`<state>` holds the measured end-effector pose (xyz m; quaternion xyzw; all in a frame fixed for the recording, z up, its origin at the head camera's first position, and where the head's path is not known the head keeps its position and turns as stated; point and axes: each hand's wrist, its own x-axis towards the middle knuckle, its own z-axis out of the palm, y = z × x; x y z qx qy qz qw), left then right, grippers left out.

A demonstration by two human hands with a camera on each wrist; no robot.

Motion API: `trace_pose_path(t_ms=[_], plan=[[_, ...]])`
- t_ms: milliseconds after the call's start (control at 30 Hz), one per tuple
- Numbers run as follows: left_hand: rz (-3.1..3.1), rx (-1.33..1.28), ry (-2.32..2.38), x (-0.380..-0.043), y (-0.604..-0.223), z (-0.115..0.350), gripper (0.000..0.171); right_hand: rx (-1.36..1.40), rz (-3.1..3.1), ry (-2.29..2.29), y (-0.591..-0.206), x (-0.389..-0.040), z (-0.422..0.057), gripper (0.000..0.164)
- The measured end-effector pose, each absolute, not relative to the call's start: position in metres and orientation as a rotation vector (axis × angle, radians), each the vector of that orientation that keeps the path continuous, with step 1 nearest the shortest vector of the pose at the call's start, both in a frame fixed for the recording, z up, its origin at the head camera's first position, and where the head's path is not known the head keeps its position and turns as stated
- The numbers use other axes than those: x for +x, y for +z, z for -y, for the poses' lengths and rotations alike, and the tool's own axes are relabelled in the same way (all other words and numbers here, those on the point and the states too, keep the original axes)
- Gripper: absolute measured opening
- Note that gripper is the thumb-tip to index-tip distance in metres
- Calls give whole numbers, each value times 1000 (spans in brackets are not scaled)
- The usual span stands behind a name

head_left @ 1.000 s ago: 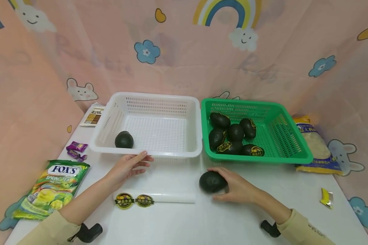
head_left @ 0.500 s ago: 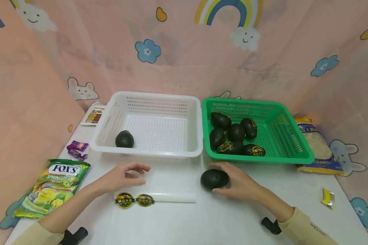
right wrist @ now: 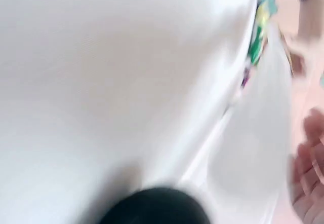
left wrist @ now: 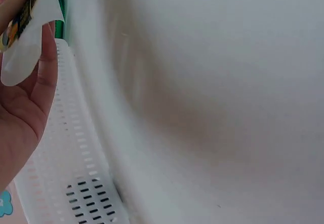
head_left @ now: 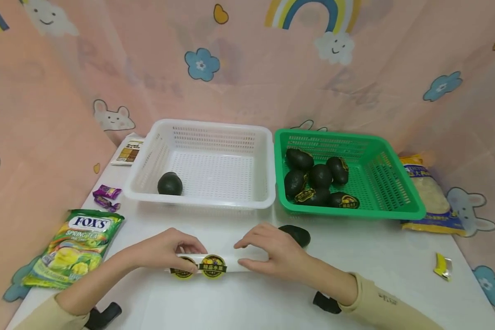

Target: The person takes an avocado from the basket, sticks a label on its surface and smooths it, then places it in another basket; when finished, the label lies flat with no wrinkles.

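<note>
In the head view my left hand (head_left: 171, 250) pinches a white backing strip (head_left: 235, 265) of round black-and-gold stickers (head_left: 213, 266), thumb over one label. The left wrist view shows the thumb on the printed label (left wrist: 24, 21) and fingers behind the strip. My right hand (head_left: 278, 252) is at the strip's other end, thumb and fingers apart, holding nothing. Behind that hand, an avocado (head_left: 295, 235) lies on the table, partly hidden. The right wrist view is blurred; my right hand (right wrist: 308, 178) appears beside the pale strip (right wrist: 253, 138), with the dark avocado (right wrist: 157, 209) below.
A white basket (head_left: 220, 201) holds one avocado (head_left: 170, 184). The green basket (head_left: 354, 213) beside it holds several, some with stickers. A FOX'S candy bag (head_left: 76, 247) and purple wrapped sweets (head_left: 107, 192) lie left; a yellow-blue bag (head_left: 431, 197) and yellow packet (head_left: 442, 266) lie right.
My left hand has left the white basket's rim and taken the sticker strip, raising it. My right hand has let go of the avocado and moved left to the strip.
</note>
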<state>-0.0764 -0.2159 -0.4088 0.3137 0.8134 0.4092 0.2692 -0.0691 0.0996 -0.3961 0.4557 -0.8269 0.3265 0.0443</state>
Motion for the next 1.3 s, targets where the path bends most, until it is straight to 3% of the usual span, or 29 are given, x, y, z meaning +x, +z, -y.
trace_pose_path(t_ms=[133,267,533,767,967,1300], plan=[[-2116,845,1118,-79,-402,198,25,1398,2512,909,-397,-64,-81,13],[-2075,853,1117,-80,-404,195,25,1363,2530,1120,-402,-61,-82,11],[-2281,960,1090,-75,-415,189,34,975,2808,1684,-394,-71,-114,5],[-2267,743,1430,-67,-395,133,12,870,2917,1718,-387,-76,-139,9],[-2198,579,1541,-70,-392,99,14,679,2919,1714,-390,-74,-159,19],[-2337,538,1435,-91,-413,56,17,447,2987,1440,-406,-72,-195,12]])
